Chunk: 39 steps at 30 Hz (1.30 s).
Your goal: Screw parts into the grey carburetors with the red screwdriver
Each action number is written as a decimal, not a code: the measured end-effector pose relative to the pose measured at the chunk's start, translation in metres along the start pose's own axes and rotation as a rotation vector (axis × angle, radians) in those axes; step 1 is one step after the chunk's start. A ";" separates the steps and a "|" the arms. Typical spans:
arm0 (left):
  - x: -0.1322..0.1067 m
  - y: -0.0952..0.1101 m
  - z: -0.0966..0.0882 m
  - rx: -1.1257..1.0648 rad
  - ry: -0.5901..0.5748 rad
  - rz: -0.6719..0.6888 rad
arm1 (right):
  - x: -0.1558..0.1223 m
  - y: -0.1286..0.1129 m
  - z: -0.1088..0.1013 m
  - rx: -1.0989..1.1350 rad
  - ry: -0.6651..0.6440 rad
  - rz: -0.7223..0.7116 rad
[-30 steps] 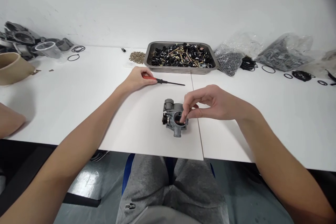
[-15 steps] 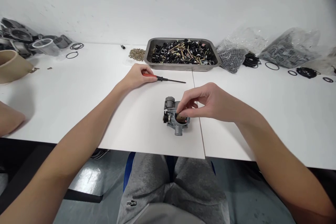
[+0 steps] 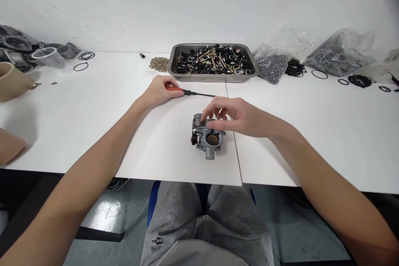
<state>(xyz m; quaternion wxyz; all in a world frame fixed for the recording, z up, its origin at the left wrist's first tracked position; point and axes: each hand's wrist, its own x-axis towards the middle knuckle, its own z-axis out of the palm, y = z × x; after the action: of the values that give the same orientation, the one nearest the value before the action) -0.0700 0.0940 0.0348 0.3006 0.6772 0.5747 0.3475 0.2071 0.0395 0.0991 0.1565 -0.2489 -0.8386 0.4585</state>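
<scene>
a person sits in grey trousers [image 3: 199, 220] at a white table [image 3: 168, 149], both bare forearms stretched over it. from where i stand behind them, the main thing is a grey metal body [image 3: 210, 153], a small casting with a round bore facing up and a brown disc [image 3: 213, 139] inside it. it rests on the table near the front edge, just left of a seam in the tabletop.

the right hand [image 3: 226, 114] is above its far side. thumb and forefinger are parted and curved, closed on nothing that i can see; i cannot tell whether the tips touch the metal. the left hand [image 3: 162, 89], farther back and to the left, grips the red handle of a screwdriver [image 3: 177, 90], whose thin shaft points right, its end near the right knuckles.

against the wall is a metal tray [image 3: 215, 78] heaped with black and brass-coloured parts. left of it lies a pile of brass bits [image 3: 159, 64]; right of it, clear bags [image 3: 272, 64] of grey pieces and black rings [image 3: 295, 67]. at far left, a clear cup [image 3: 48, 58] leans beside grey castings [image 3: 15, 45].
</scene>
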 end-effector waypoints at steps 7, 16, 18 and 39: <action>-0.001 0.003 0.002 0.055 0.027 0.030 | 0.000 0.001 0.003 -0.028 -0.076 0.006; 0.001 -0.005 -0.002 0.024 -0.001 0.039 | 0.003 -0.002 0.006 0.067 -0.121 -0.011; 0.001 -0.004 -0.002 0.024 0.000 0.038 | 0.003 -0.004 0.008 0.062 -0.120 -0.013; 0.003 -0.009 -0.002 0.185 0.009 0.100 | -0.017 -0.023 0.009 -0.342 0.050 0.022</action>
<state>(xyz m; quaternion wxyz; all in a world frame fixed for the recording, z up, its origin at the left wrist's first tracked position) -0.0765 0.0983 0.0293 0.2165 0.7282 0.5714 0.3104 0.2107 0.0132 0.1132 0.1275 -0.2922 -0.8976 0.3044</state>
